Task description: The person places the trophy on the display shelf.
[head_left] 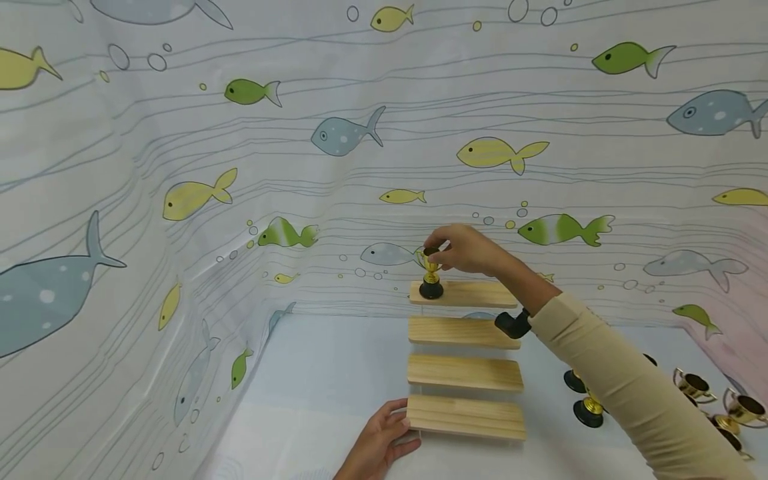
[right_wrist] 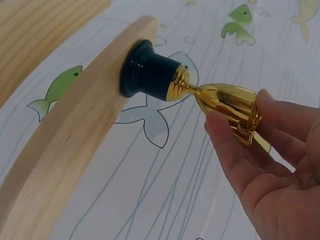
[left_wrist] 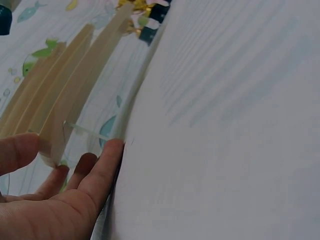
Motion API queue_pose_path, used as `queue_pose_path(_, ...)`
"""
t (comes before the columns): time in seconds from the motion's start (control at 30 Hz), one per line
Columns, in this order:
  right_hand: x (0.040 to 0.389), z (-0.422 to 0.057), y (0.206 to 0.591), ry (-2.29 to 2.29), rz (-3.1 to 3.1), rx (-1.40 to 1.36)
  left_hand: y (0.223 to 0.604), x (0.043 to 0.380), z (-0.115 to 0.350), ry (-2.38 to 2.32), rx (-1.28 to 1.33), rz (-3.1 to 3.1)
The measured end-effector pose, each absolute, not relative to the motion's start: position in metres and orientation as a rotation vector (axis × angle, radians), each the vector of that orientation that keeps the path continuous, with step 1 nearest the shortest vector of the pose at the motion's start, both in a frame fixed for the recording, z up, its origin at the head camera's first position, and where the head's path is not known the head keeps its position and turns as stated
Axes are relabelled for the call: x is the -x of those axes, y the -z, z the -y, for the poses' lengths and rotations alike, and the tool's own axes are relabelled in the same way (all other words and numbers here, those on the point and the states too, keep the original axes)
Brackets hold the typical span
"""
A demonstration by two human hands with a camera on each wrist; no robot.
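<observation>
Gold trophy (head_left: 431,276): standing upright on the top shelf (head_left: 477,293), left end — your right hand (head_left: 468,249) is pinching it high, likely guarding its balance.
Bottom shelf (head_left: 467,417): your left hand (head_left: 381,441) is touching its end, fingers apart — seemingly steadying it.

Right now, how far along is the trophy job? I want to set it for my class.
Looks done: one trophy is upright at the left end of the top shelf, apparently resting on it. In hand: the right hand pinches its cup, not yet letting go; the left hand touches the bottom shelf. Left: several other trophies, off the shelves to the right, presumably await placing.
</observation>
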State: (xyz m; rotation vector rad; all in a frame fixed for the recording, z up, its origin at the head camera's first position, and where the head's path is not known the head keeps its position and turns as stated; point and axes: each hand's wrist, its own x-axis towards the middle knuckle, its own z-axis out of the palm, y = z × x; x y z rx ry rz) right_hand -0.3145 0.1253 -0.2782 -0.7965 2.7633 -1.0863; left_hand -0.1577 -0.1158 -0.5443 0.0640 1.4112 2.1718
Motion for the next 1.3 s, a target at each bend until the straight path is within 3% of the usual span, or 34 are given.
queue_pose_path(0.8,0.317,-0.125,0.280,0.997,-2.801,0.804,0.546,0.159,0.113,-2.176,-0.081,-1.385)
queue_pose_path(1.3,0.287,-0.180,0.265,0.980,-2.873,0.656,0.544,0.159,0.114,-2.143,-0.024,-1.416)
